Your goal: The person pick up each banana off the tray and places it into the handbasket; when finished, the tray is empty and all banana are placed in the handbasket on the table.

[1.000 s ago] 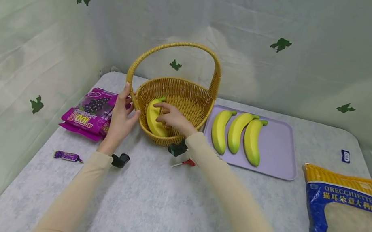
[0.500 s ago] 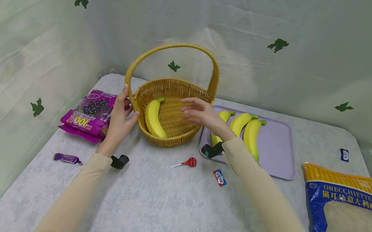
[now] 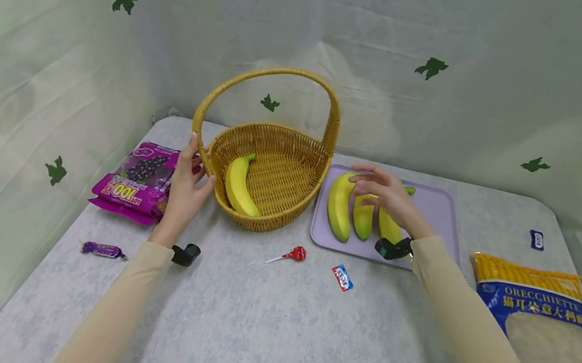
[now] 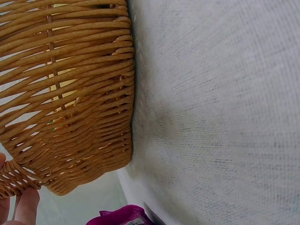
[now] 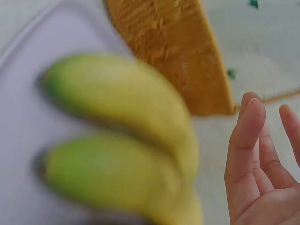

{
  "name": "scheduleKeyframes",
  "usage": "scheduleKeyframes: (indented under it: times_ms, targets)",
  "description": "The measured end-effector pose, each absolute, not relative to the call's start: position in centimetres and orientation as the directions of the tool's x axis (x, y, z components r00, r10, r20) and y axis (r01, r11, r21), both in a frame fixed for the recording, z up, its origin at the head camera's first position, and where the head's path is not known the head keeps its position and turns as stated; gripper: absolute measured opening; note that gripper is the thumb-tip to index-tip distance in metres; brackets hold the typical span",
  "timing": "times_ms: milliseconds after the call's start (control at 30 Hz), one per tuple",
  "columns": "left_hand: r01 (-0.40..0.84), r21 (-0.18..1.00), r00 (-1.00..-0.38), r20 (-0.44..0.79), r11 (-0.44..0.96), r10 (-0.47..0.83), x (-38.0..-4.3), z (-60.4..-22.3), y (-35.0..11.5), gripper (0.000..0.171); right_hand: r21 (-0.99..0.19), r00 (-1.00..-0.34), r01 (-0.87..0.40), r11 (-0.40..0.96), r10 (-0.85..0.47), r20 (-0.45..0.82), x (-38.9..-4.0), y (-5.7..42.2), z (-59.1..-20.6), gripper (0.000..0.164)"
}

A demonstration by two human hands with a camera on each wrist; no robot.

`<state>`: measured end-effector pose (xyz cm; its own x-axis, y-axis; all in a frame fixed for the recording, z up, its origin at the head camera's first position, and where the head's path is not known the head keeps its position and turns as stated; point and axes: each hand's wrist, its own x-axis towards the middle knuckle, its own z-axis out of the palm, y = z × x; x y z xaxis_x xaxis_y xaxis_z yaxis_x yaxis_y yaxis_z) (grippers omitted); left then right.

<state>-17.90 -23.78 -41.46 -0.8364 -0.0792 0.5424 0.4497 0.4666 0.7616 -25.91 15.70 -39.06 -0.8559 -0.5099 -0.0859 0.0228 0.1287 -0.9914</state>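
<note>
My left hand (image 3: 187, 193) grips the wicker basket (image 3: 266, 224) at the left foot of its handle; in the left wrist view the fingertips (image 4: 28, 205) lie around the woven strands. One banana (image 3: 239, 185) lies inside the basket against its left side. Over the lilac tray (image 3: 434, 225), my right hand (image 3: 389, 199) hovers with loosely bent fingers, holding nothing. Beneath it are three bananas, the leftmost banana (image 3: 339, 209) showing most and the others partly covered by the hand. The right wrist view shows thumb and fingers apart, beside a blurred banana (image 5: 122, 89).
A purple candy bag (image 3: 135, 181) lies left of the basket, with a purple wrapped candy (image 3: 103, 250) in front. A red lollipop (image 3: 297, 253) and a small wrapped sweet (image 3: 342, 277) lie at centre. At right are a pasta bag (image 3: 551, 353) and a blue sweet (image 3: 537, 240).
My right hand has left the banana in the basket and moved right, over the tray's bananas. The left hand has kept its grip on the basket. The lollipop and small sweet are uncovered.
</note>
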Motion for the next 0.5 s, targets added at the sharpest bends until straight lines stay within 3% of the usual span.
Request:
scheduleKeyframes:
  times_ms: [500]
  targets:
    - [0.431,0.764,-0.845,0.529,0.481,-0.083,-17.9,-41.6,-23.7,0.09,-0.948,-0.916,0.061,0.311,-0.36,-0.177,-24.4,24.3,-41.5,0.054]
